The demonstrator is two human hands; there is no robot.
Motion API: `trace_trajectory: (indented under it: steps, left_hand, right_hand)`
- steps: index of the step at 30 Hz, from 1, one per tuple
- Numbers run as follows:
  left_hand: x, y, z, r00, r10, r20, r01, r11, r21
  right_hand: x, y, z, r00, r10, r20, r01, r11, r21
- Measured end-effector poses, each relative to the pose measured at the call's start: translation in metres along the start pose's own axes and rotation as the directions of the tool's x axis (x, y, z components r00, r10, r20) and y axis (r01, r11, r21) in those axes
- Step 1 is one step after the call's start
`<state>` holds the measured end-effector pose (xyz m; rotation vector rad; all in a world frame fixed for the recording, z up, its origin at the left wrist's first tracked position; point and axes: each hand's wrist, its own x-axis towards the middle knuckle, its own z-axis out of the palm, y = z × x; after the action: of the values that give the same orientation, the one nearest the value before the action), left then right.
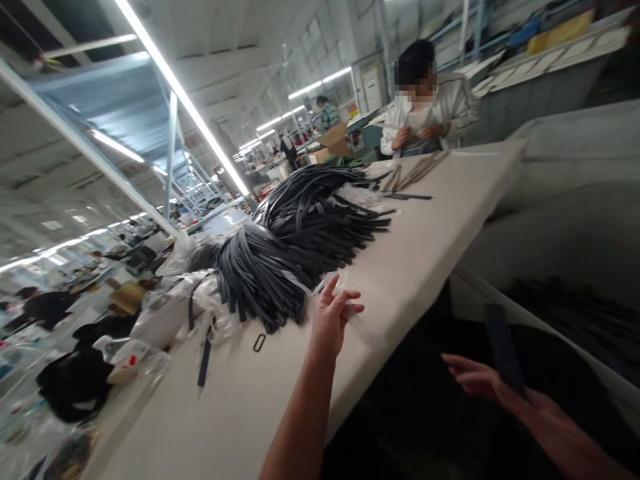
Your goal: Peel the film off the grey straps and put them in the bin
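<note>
My left hand (334,310) is over the table with its fingers apart and slightly curled; I see nothing held in it. Just beyond it lies a large pile of dark grey straps (285,250). Translucent plastic shows on the table around the fingers. Past the table's edge, low on the right, my right hand (505,393) has a dark strap (503,343) sticking up from it, apparently gripped near the thumb. Its other fingers point left; this area is dim and blurred. A black rectangular ring (259,343) lies to the left of my left forearm.
The pale table (240,413) runs diagonally away. A single dark strap (204,360) and plastic bags (215,303) lie left. Across the table a person (430,113) handles pale material beside brown straps (417,170). A black item (73,383) sits farther left.
</note>
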<state>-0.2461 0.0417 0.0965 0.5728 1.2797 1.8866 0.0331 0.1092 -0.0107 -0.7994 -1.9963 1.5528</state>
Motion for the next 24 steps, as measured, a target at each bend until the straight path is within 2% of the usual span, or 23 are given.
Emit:
trace_trajectory:
  steps: [1,4,6,8,10,13,17,19,23,24]
  left_hand:
    - [-0.006,-0.016,0.006,0.999,-0.05,-0.001,0.05,0.999,-0.009]
    - [-0.022,-0.051,0.018,0.987,-0.152,0.041,0.153,0.988,-0.013]
    - [-0.031,-0.065,0.024,0.98,-0.184,0.071,0.185,0.983,-0.017]
    - [-0.037,-0.074,0.029,0.977,-0.196,0.078,0.198,0.98,-0.02]
    - [-0.045,-0.079,0.031,0.978,-0.196,0.064,0.199,0.979,-0.037]
    - [-0.062,-0.085,0.028,0.965,-0.255,0.057,0.257,0.966,-0.032]
    - [-0.094,-0.102,0.019,0.895,-0.415,0.167,0.381,0.903,0.201]
    - [-0.107,-0.112,0.017,0.863,-0.459,0.211,0.381,0.866,0.325]
    - [-0.127,-0.129,0.021,0.857,-0.461,0.231,0.32,0.827,0.463]
    - [-0.132,-0.134,0.022,0.829,-0.502,0.245,0.358,0.814,0.458]
  right_hand:
    - [0.001,-0.01,-0.001,0.999,0.013,0.038,-0.015,0.998,0.053]
    - [0.016,-0.044,0.003,0.983,-0.069,0.168,0.056,0.995,0.08]
    - [0.027,-0.06,0.009,0.956,-0.137,0.259,0.124,0.99,0.067]
    - [0.031,-0.067,0.016,0.937,-0.179,0.3,0.173,0.984,0.046]
    - [0.03,-0.066,0.021,0.943,-0.182,0.279,0.181,0.983,0.029]
    - [0.02,-0.055,0.021,0.973,-0.129,0.192,0.118,0.991,0.068]
    - [0.005,-0.04,0.013,0.994,-0.02,0.11,0.004,0.989,0.147]
    - [-0.001,-0.035,0.011,0.996,0.015,0.084,-0.026,0.99,0.136]
    - [-0.012,-0.02,0.011,0.996,0.061,0.068,-0.067,0.993,0.1]
    - [-0.014,-0.013,0.011,0.993,0.093,0.069,-0.099,0.991,0.087]
